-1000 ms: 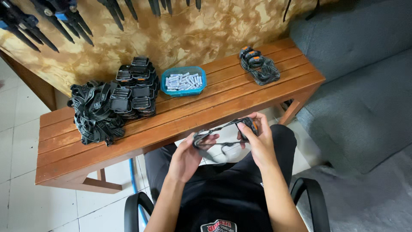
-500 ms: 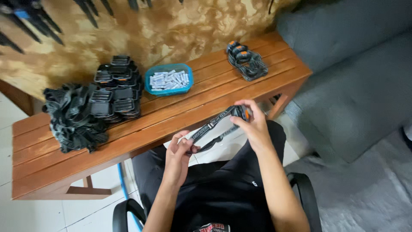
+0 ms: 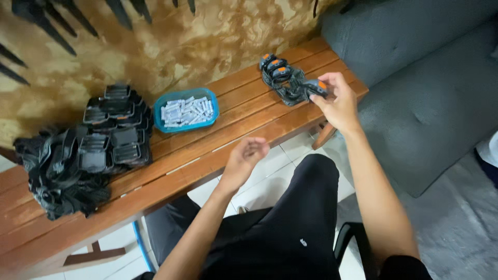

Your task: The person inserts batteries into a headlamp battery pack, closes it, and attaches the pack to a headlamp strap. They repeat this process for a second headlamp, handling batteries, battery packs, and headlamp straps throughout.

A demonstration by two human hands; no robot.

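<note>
My right hand (image 3: 338, 103) reaches out over the right end of the wooden bench (image 3: 218, 155) and grips a black strap device with an orange button (image 3: 313, 88). It holds that piece at the edge of a small pile of similar black and orange devices (image 3: 280, 75). My left hand (image 3: 245, 158) hovers above the bench's front edge, fingers loosely curled, holding nothing.
A blue tray of small white cylinders (image 3: 185, 110) sits mid-bench. To the left stand stacked black housings (image 3: 116, 124) and a heap of black straps (image 3: 59, 173). A grey sofa (image 3: 430, 88) is on the right. I sit on a black chair.
Both hands held the strap device over my lap before. Now my left hand has let go, and my right hand has carried the device out to the pile on the bench.
</note>
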